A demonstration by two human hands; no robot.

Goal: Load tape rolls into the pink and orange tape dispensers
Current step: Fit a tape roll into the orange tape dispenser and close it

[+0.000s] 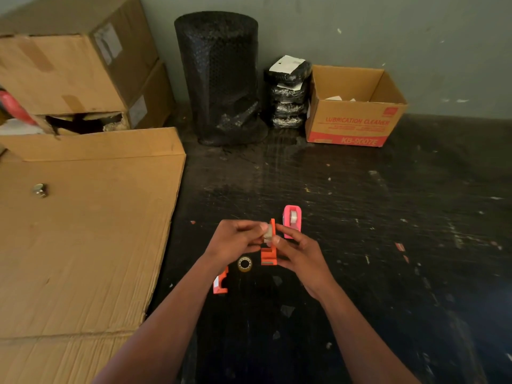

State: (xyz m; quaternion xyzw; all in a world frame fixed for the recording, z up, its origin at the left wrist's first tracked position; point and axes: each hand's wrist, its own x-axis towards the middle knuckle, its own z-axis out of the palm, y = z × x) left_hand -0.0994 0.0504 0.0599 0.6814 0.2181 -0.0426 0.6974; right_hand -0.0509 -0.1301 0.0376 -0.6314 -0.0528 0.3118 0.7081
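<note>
An orange tape dispenser (269, 254) is held upright above the dark table between both hands. My right hand (297, 253) grips its right side. My left hand (235, 241) pinches a grey tape roll (267, 234) against the dispenser's upper part. A pink dispenser (292, 221) stands just behind, with a tape roll inside it. A loose clear tape roll (244, 264) lies flat on the table below my left hand. Another orange dispenser piece (220, 281) lies under my left wrist, partly hidden.
A flat cardboard sheet (83, 231) covers the left of the table (360, 217), with a small metal piece (41, 189) on it. Stacked cardboard boxes (69, 65) stand back left. A black bubble-wrap roll (221, 79), black wrapped packages (289, 92) and an open carton (354, 117) line the wall.
</note>
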